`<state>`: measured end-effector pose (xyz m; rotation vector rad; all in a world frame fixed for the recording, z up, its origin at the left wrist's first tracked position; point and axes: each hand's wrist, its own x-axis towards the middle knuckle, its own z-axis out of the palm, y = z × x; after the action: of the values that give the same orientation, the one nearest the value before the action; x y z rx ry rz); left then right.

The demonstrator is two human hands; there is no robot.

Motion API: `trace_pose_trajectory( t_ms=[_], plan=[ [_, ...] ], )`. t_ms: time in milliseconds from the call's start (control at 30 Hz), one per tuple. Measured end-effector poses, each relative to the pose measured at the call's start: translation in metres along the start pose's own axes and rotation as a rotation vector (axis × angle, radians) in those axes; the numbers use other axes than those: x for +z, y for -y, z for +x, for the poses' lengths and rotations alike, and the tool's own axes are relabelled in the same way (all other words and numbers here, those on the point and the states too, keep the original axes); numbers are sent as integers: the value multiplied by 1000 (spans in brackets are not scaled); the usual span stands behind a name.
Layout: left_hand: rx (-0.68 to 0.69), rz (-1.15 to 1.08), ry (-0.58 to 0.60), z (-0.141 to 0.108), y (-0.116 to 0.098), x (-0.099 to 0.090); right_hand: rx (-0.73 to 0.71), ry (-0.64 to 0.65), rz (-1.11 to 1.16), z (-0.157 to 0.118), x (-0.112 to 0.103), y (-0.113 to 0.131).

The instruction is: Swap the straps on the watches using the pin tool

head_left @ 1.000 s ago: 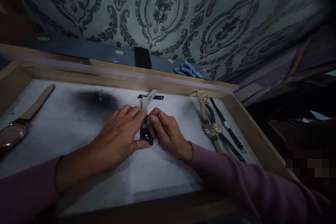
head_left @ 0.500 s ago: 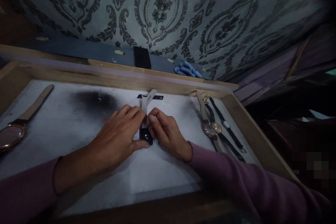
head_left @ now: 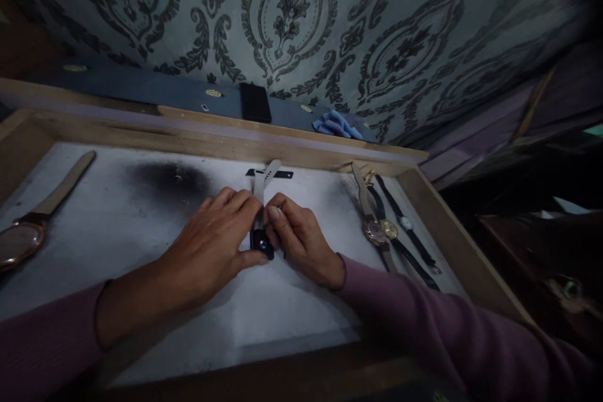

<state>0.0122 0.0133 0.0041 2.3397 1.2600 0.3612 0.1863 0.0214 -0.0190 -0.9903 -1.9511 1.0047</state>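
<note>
Reaching in palm-down, L hand (head_left: 210, 242) holds the dark-faced watch (head_left: 262, 244) on the white tray floor (head_left: 277, 320), thumb at its near end, other fingers half-curled by the pale strap (head_left: 259, 187). R hand (head_left: 301, 239), angled in w/ thumb on top, is pinched shut beside it (can't tell on what). Vs. prev. frames, both hands & watch approx. unmoved.

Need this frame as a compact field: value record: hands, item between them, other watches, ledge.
left_hand: left hand, thumb at the dark watch head
right_hand: right hand, fingers pinched by the pale strap
behind_strap: flat black strip
tray_left: rose-rimmed watch
tray_right: three watches, close together
ledge: black rectangular object, blue cloth
unclear: what the right fingertips grip
</note>
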Motion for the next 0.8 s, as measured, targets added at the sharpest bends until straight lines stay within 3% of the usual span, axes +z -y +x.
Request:
trace_pose_trajectory(
  t_ms=[800],
  plan=[
    [5,9,10,1,1,0,-24,-10,-38,0,0,1]
  ],
)
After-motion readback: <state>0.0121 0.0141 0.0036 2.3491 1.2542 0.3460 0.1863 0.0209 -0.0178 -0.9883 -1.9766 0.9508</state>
